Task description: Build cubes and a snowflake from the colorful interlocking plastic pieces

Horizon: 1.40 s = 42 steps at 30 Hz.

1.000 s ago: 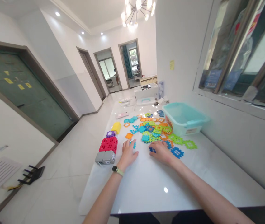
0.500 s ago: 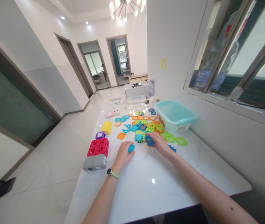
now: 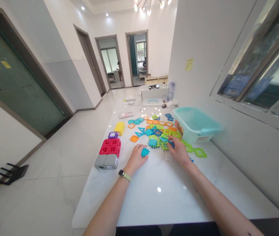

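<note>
My left hand (image 3: 137,158) is closed on a light blue notched building tile (image 3: 145,152), held just above the white table (image 3: 151,203). My right hand (image 3: 178,151) is at the near right side of a pile of loose tiles. A dark blue tile (image 3: 171,143) shows between its thumb and fingers, partly hidden. Against its fingertips is a light blue tile (image 3: 164,138), over lime green tiles (image 3: 174,133). Another light blue tile (image 3: 152,142) lies between the hands. A pale see-through square tile (image 3: 169,157) rests below my right hand.
A turquoise plastic bin (image 3: 198,131) stands against the right wall. Along the left table edge sit joined blocks: grey (image 3: 106,161), red (image 3: 110,147), purple (image 3: 112,135) and yellow (image 3: 119,128). A pink box (image 3: 126,115) and a lidded case (image 3: 152,102) lie farther back.
The view has turned a little to the left. My right hand has moved forward onto the pile with the dark blue tile. My left hand keeps its light blue tile.
</note>
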Each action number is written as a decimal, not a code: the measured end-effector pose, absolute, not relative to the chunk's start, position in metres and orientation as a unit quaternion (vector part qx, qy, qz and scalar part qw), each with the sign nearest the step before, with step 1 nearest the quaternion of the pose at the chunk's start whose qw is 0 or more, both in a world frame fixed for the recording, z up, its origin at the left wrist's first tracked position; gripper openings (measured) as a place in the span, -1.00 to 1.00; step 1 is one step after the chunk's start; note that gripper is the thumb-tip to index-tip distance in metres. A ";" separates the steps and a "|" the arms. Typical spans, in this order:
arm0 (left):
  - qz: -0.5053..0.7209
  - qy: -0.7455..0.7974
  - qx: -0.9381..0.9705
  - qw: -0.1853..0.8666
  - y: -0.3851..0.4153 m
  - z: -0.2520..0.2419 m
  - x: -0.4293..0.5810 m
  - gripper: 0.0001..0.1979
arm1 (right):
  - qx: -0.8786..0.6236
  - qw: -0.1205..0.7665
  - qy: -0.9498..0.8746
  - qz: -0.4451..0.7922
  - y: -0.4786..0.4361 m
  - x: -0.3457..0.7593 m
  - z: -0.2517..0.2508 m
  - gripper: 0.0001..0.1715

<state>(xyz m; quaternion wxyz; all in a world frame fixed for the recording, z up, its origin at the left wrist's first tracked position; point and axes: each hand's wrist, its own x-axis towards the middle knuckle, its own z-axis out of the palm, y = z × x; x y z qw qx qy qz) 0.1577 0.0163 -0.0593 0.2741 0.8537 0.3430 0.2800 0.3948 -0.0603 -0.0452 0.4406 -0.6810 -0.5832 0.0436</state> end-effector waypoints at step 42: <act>0.180 0.259 0.865 0.390 0.005 -0.040 0.148 -0.21 | -0.656 0.351 -0.646 0.170 -0.063 0.345 -0.049 -0.64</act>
